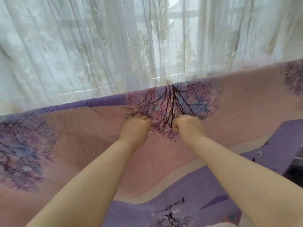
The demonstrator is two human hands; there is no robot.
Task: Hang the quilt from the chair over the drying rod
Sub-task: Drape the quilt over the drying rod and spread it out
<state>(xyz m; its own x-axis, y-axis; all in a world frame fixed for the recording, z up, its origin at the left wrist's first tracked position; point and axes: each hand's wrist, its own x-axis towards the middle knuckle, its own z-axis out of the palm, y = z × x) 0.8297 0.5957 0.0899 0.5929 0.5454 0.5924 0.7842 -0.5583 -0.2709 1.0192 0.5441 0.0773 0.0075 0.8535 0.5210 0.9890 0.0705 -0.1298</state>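
A pink and purple quilt (237,112) printed with dark trees is draped over a horizontal line that runs from lower left to upper right; the rod itself is hidden under the fold. My left hand (136,126) and my right hand (188,126) sit side by side just below the fold, each gripping a bunch of the quilt's fabric with curled fingers, on either side of a tree print. The near side of the quilt hangs down toward me. The chair is out of view.
Sheer white curtains (98,46) hang right behind the quilt, with a window frame (177,15) showing through them. A dark object (295,167) peeks in at the right edge below the quilt.
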